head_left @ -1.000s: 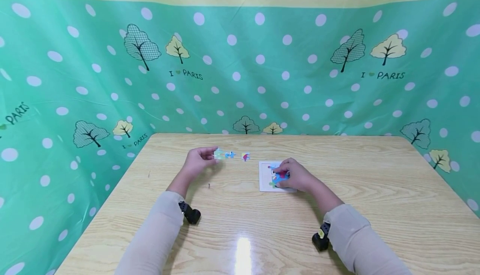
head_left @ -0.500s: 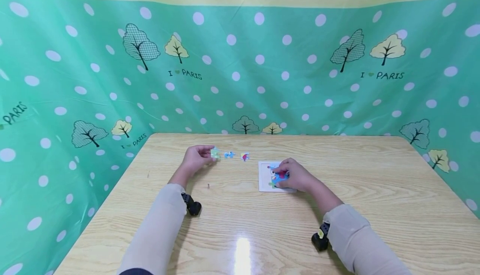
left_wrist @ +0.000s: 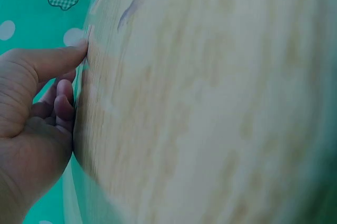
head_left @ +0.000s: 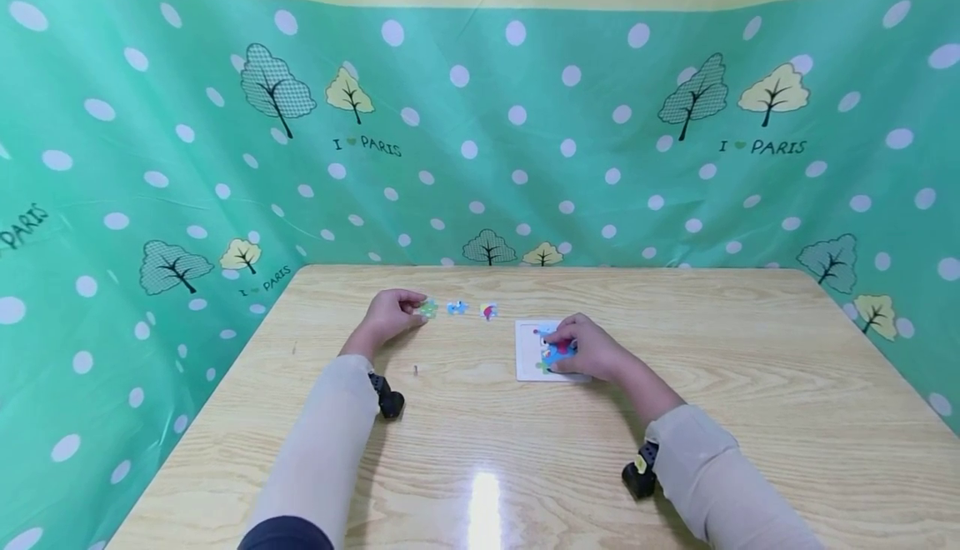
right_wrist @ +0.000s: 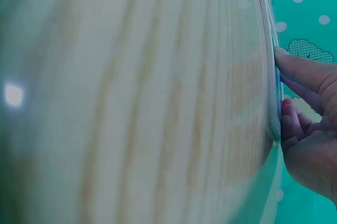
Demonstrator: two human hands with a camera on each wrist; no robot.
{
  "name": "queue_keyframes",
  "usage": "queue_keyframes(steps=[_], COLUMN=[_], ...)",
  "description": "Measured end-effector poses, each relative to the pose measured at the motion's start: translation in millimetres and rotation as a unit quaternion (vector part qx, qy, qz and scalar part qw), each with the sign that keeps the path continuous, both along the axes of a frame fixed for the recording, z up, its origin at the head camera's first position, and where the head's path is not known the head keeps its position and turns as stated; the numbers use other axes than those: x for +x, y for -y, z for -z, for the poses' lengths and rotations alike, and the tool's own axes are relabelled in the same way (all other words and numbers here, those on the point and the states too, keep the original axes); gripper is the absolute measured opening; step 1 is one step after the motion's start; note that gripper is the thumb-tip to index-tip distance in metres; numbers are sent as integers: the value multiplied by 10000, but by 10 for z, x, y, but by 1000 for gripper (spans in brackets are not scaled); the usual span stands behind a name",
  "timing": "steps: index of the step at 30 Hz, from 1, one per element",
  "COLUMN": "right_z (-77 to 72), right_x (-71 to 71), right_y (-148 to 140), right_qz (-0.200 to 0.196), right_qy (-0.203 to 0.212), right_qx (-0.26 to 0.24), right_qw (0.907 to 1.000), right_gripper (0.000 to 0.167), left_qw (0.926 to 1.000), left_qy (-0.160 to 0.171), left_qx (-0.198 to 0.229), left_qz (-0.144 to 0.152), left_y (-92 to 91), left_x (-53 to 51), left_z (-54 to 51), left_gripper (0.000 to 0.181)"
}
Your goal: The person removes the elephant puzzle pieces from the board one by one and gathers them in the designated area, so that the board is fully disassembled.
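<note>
In the head view my left hand (head_left: 386,317) pinches a light green puzzle piece (head_left: 428,308) on the table between thumb and fingers. The left wrist view shows the left hand (left_wrist: 39,103) low at the tabletop, its piece hidden. A white puzzle tray (head_left: 528,367) lies right of centre, with blue, red and green pieces in it. My right hand (head_left: 592,350) is over the tray, thumb and fingers bent around a blue piece (head_left: 558,354), partly covering it. In the right wrist view the right hand (right_wrist: 310,113) touches the tray (right_wrist: 272,92).
A blue-and-white piece (head_left: 457,307) and a piece with red and yellow (head_left: 489,311) lie between the left hand and the tray. A tiny dark bit (head_left: 416,371) is nearer on the wooden table (head_left: 480,425). A green dotted curtain (head_left: 420,225) hangs behind.
My left hand has moved slightly left with the green piece, which now stands apart from the blue-and-white piece and has turned a little. The right hand has stayed on the tray.
</note>
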State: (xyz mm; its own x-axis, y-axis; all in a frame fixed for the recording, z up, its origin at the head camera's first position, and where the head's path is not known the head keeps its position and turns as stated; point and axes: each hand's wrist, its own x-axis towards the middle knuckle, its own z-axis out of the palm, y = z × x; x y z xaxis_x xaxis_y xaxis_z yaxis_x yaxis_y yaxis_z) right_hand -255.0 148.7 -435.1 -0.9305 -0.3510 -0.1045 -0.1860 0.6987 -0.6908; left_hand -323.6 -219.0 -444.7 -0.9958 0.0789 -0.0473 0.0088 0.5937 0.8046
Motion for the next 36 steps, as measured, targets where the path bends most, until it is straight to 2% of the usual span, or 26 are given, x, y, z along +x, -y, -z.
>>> queue_keyframes(steps=[9,15,19,25,32,36], right_z=[18,14,13,7,11,20], right_x=[-17,-15,-14,-12,-25,-23], right_y=[-21,-21,-26,-30,-17,-10], right_qz=[-40,-45,-38,39,170,315], right_qy=[-38,-68,-77,-56,-27,-39], right_qx=[17,55,47,-36,-216,-322], right_qw=[10000,10000,10000,10000,9996,9990], right_gripper=[41,41,42,44,44,44], left_qw=[9999,9998,9976,9888,9837,9773], left_qy=[121,51,0,-30,-77,-96], left_qx=[32,212,670,1457,1734,2020], left_qz=[-3,-44,-184,-320,-479,-630], left_y=[-1,5,9,40,50,17], left_x=[-25,-12,12,58,142,178], left_z=[42,77,100,117,75,65], left_gripper=[40,41,42,42,43,42])
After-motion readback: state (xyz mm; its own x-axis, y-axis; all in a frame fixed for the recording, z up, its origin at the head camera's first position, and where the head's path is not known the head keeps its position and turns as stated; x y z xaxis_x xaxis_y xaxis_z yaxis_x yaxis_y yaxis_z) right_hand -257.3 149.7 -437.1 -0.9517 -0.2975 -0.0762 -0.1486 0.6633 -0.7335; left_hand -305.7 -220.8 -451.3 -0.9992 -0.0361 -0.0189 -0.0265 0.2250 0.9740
